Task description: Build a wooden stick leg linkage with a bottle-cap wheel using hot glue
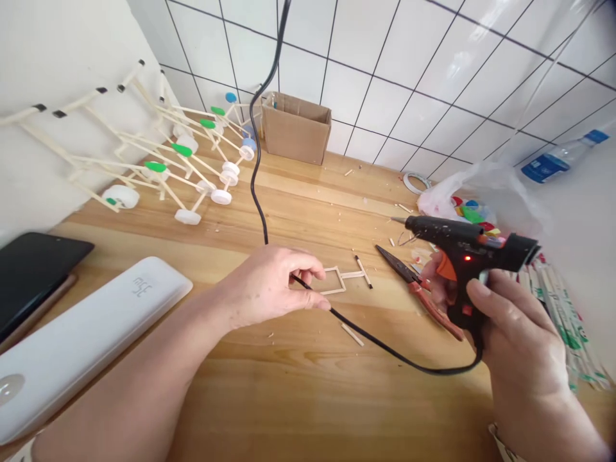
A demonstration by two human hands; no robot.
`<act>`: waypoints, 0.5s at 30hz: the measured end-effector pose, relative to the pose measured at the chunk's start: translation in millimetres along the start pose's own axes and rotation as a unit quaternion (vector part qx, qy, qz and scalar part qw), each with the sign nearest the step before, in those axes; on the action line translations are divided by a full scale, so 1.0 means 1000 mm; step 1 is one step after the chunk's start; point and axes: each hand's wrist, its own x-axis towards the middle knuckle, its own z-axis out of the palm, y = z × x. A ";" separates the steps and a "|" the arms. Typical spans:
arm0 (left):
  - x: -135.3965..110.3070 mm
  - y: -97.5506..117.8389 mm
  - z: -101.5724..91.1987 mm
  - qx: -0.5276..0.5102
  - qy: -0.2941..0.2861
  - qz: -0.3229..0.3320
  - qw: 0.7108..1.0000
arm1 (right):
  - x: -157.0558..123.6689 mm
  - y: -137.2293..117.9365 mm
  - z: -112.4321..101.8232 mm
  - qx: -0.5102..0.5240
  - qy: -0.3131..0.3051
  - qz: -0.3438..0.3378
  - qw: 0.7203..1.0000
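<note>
My right hand [510, 321] is wrapped round the grip of a black glue gun [443, 231], held above the table with its nozzle to the left. A small red light glows on its side. Its black power cord [385, 350] sags across to my left hand [274, 282], whose fingers are closed round the cord. Partly behind my left fingers lies a small frame of thin wooden sticks [344, 282] with a black-tipped crossbar. Beneath the glue gun rest pliers [428, 298] with red handles, partly hidden by my right hand. A loose stick [353, 334] lies nearby.
Several stick models with white wheels [187, 217] stand at the back left. A cardboard box [297, 128] is against the tiled wall. At left lie a white power device [96, 346] and a dark phone [38, 269]. Tape [416, 183], a plastic bag [500, 192] and a bottle [553, 163] are at right.
</note>
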 end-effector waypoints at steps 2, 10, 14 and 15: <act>0.000 0.000 -0.004 -0.001 0.019 0.007 1.000 | 0.002 -0.004 -0.001 0.058 0.023 0.004 0.998; 0.008 -0.022 -0.008 0.105 0.243 0.030 0.964 | 0.062 0.001 -0.006 -0.111 0.007 -0.078 0.991; 0.013 -0.033 -0.008 0.227 0.276 0.015 0.934 | 0.123 0.013 0.012 -0.249 0.042 -0.130 0.959; 0.014 -0.035 -0.007 0.256 0.272 0.008 0.927 | 0.138 0.016 0.019 -0.285 0.050 -0.137 0.947</act>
